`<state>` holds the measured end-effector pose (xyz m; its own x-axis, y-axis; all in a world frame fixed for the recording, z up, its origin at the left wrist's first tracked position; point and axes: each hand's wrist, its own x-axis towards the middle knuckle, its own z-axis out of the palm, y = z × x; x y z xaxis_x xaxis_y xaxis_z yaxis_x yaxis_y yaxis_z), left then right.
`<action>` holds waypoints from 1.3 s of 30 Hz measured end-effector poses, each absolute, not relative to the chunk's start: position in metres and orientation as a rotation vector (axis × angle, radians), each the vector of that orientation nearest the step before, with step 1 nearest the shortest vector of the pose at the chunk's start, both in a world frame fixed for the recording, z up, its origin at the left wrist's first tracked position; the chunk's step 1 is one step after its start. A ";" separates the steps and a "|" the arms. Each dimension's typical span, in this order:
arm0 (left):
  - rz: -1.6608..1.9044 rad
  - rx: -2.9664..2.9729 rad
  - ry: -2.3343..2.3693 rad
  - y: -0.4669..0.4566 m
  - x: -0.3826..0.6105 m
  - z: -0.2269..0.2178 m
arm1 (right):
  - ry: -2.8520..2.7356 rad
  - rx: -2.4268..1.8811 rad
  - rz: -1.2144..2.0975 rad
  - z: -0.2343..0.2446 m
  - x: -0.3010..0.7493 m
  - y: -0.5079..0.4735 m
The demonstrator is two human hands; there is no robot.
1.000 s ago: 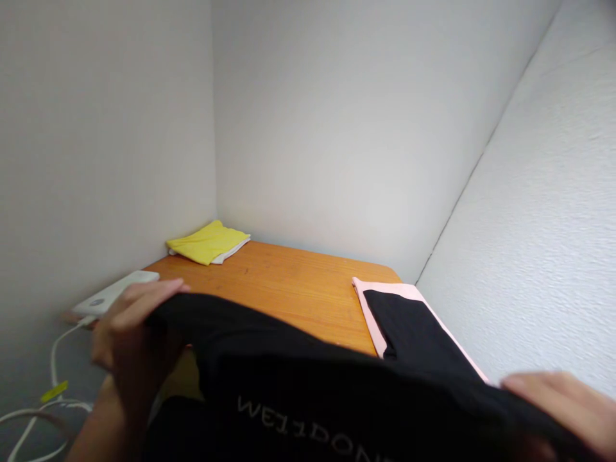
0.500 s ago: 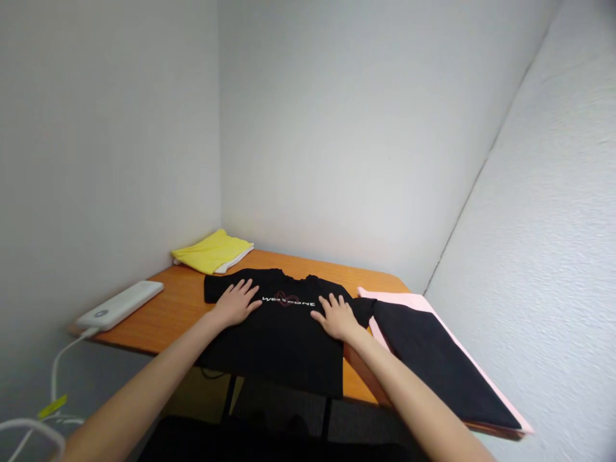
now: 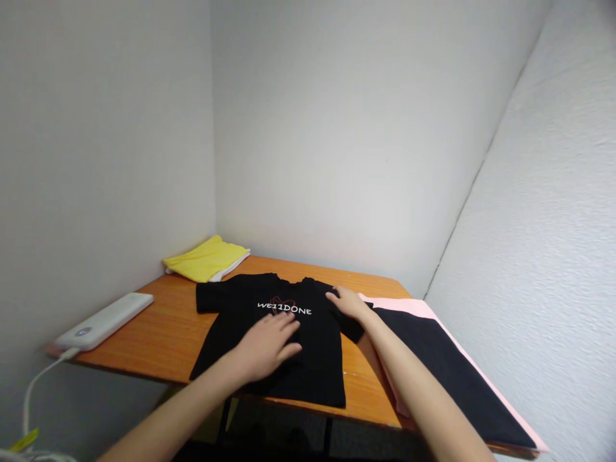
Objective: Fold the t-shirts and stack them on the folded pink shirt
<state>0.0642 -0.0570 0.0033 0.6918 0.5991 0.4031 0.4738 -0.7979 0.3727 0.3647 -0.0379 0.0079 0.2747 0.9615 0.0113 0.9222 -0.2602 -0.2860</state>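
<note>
A person's left hand (image 3: 267, 346), fingers spread, is over a black WE11DONE T-shirt (image 3: 320, 362) lying flat on a wooden table (image 3: 173, 333), apparently mid-smoothing; the right hand (image 3: 350, 303) is at one sleeve (image 3: 352, 328), its grip unclear. Straightening that edge seems called for next.

A white power bank (image 3: 108, 321) lies at the left of the worktop (image 3: 163, 333), white cable (image 3: 69, 353) connected. Yellow cloth (image 3: 206, 258) rests on white cloth (image 3: 230, 267), rear left. At right, black cloth (image 3: 452, 372) overlies pink cloth (image 3: 414, 306).
</note>
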 end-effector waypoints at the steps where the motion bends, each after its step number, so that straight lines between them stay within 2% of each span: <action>1: 0.732 2.712 0.743 -0.074 0.074 -0.001 | -1.687 -2.346 0.200 0.011 0.374 -0.035; 4: 0.631 2.911 0.388 -0.123 0.103 -0.025 | -1.551 -2.467 0.130 0.009 0.392 -0.029; 6: 0.660 3.050 0.339 -0.144 0.119 -0.044 | -1.500 -2.530 0.109 0.001 0.396 -0.025; 11: 1.030 3.202 0.413 -0.154 0.129 -0.070 | -1.422 -2.600 0.062 -0.012 0.395 -0.017; 17: 0.999 2.894 0.486 -0.155 0.114 -0.036 | -1.438 -2.464 0.126 0.013 0.414 -0.019; 22: 0.992 2.132 0.515 -0.161 0.106 0.001 | -1.366 -2.344 0.188 0.054 0.417 -0.027; 26: 0.953 1.588 0.646 -0.160 0.090 0.016 | -1.371 -2.243 0.242 0.087 0.390 -0.005; 29: 1.043 1.513 0.819 -0.152 0.062 0.014 | -1.433 -2.189 0.218 0.099 0.344 0.034; 33: 1.052 1.734 1.180 -0.136 0.011 -0.003 | -1.602 -2.156 0.194 0.080 0.261 0.086; 39: 0.737 1.934 1.513 -0.131 -0.036 -0.037 | -1.838 -2.141 0.269 0.031 0.180 0.109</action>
